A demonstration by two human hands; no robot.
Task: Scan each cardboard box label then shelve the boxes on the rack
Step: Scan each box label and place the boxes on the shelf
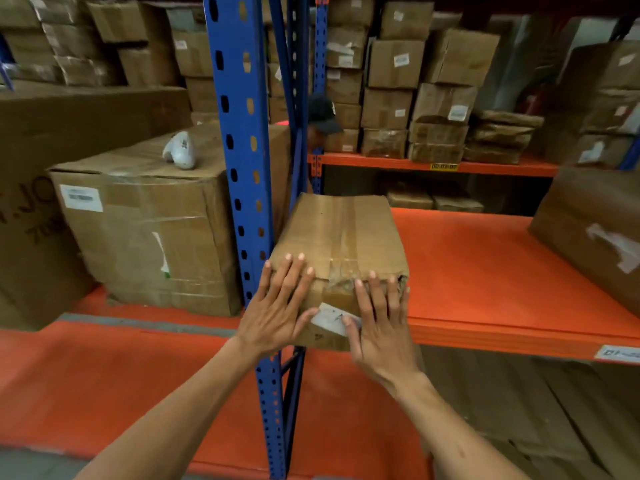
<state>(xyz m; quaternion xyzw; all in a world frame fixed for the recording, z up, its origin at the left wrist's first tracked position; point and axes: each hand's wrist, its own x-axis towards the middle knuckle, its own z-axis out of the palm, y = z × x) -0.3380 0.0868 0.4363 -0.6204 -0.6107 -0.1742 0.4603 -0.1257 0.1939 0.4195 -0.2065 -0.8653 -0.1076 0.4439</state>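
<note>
In the middle of the frame a small cardboard box [337,244] sits on the orange shelf [485,271], beside the blue post [242,150]. The left hand [277,306] and right hand [381,327] press flat on its near end, fingers straight, near its white label [329,318]. A white scanner [180,150] lies on a big box [149,237] at the left.

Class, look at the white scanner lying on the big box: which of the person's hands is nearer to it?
Left. The left hand presses the small box just right of the blue upright; the scanner lies up-left. The right hand is farther right.
</note>
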